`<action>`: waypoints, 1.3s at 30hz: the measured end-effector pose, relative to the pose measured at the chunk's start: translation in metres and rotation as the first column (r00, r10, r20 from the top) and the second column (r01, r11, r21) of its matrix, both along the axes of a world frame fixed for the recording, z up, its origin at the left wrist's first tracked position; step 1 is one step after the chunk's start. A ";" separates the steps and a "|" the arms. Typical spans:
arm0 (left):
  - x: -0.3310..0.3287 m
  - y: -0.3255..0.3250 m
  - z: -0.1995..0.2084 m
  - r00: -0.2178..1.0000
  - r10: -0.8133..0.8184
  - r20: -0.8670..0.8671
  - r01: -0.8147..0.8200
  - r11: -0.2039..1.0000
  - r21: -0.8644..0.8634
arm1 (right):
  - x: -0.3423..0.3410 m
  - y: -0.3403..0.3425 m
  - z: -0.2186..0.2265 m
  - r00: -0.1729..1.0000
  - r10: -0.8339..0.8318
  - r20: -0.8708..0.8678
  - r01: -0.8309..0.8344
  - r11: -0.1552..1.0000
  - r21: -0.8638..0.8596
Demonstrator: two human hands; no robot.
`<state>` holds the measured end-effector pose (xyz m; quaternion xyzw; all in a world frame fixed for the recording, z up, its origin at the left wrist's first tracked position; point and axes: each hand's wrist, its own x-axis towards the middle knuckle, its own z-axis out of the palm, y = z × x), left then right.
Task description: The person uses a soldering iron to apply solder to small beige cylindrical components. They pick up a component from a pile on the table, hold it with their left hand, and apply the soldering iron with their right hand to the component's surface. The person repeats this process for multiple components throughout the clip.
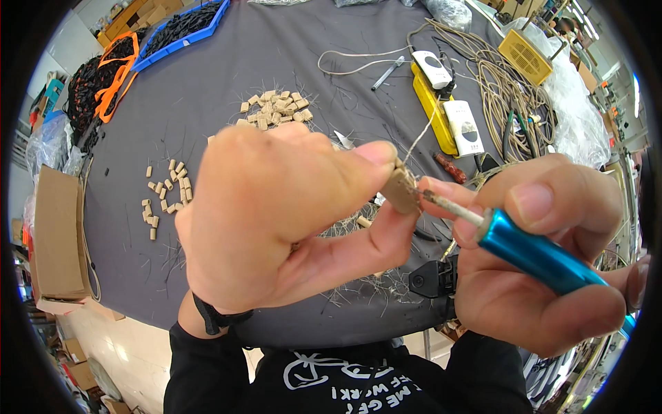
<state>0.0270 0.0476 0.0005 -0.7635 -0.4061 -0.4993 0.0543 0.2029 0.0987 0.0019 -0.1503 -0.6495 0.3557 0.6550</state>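
Observation:
Close in front of me, my left hand (255, 214) pinches a small tan block (400, 192) between thumb and fingers. Fine wires show at the block's upper end, and a pale strand (419, 141) rises from there. My right hand (517, 297) is closed round the shiny blue handle of a soldering iron (538, 252). Its thin, pale shaft points left, and the dark tip sits right at the block's edge; whether they touch I cannot tell. Beyond my left hand lies a pile of similar tan pieces (279, 108) with thin wire legs, and more tan pieces (165, 193) are scattered to the left.
A yellow power strip (431, 107) with white plugs stands at the back right, beside coiled cable (507, 90). A pen (387, 73) lies nearby. Blue (183, 36) and orange (114, 86) trays of dark parts are far left, with a cardboard box (58, 234) at the left edge.

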 end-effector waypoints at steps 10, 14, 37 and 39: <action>0.001 0.000 0.002 1.000 0.005 -0.001 -0.005 1.000 0.003 | 0.031 0.065 0.032 0.211 -0.261 -0.942 0.439 -0.836 0.330; -0.001 0.001 -0.002 1.000 0.000 0.003 0.000 1.000 0.002 | 0.024 0.067 0.047 0.211 0.146 -0.966 0.139 -0.983 -0.118; -0.001 0.003 -0.002 1.000 -0.001 0.010 0.001 1.000 0.016 | 0.016 0.058 0.051 0.268 -0.089 -0.959 0.141 -0.981 0.131; -0.001 0.003 -0.001 1.000 0.002 0.009 -0.003 1.000 0.016 | 0.018 0.056 0.044 0.295 -0.240 -0.925 0.182 -0.936 0.301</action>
